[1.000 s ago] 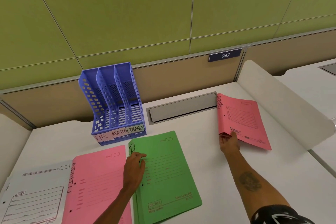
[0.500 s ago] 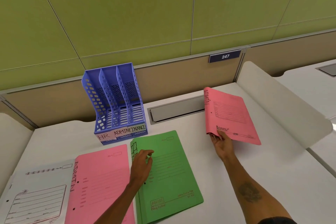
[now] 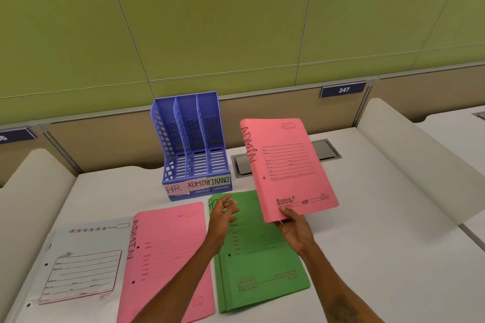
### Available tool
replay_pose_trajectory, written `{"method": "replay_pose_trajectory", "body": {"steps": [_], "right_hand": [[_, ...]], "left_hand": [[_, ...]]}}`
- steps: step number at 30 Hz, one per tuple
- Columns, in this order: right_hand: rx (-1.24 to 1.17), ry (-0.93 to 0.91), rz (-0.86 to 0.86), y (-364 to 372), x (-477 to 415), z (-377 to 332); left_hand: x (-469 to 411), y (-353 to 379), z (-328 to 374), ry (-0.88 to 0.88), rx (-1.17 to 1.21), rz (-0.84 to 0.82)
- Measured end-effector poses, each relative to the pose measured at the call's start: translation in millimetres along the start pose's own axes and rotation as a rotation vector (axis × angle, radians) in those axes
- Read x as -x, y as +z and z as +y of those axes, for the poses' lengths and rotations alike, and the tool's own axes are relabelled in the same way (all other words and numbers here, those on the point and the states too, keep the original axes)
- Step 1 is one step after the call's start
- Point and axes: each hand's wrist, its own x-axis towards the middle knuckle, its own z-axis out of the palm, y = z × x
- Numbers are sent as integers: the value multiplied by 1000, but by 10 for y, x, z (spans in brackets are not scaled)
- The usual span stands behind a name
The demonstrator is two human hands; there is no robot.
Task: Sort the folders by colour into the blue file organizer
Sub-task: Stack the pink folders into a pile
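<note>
My right hand [image 3: 295, 228] grips the bottom edge of a pink folder [image 3: 286, 168] marked ADMIN and holds it tilted in the air, right of the blue file organizer [image 3: 193, 147]. The organizer stands at the back of the desk, its three slots labelled HR, ADMIN and FINANCE and holding nothing. My left hand [image 3: 223, 214] hovers with loose fingers above the top left of the green folder [image 3: 259, 265]. A second pink folder [image 3: 168, 257] and a white folder [image 3: 78, 262] lie flat to the left.
A grey cable hatch [image 3: 325, 151] sits in the desk behind the lifted folder. White curved dividers [image 3: 409, 157] bound the desk on both sides. A tan partition with a number plate 247 [image 3: 343, 90] runs along the back.
My right hand has lifted the pink folder off the desk's right side and carried it left, toward the organizer. My left hand has risen off the green folder.
</note>
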Motion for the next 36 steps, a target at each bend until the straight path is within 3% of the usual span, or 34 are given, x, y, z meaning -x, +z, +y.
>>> {"method": "replay_pose_trajectory", "body": {"steps": [6,12,22,25,31,36], "right_hand": [[228,147,-90,225,216,477],[357,229,-120,354,333,847],[162,160,-38,298,290,669],[307,227,-87,297,223,603],[881,337,-211,661,135,933],[1073,229,-76,905,104,1439]], "left_hand": [[64,-227,77,-46,280,34],[189,-567,63,-42,328,169],[456,-1336,-196,-97,296,119],[574,-1599,-262,-94,263,100],[789,-1950,-341,-114,157,110],[836,-2145,-491,-114,84,300]]}}
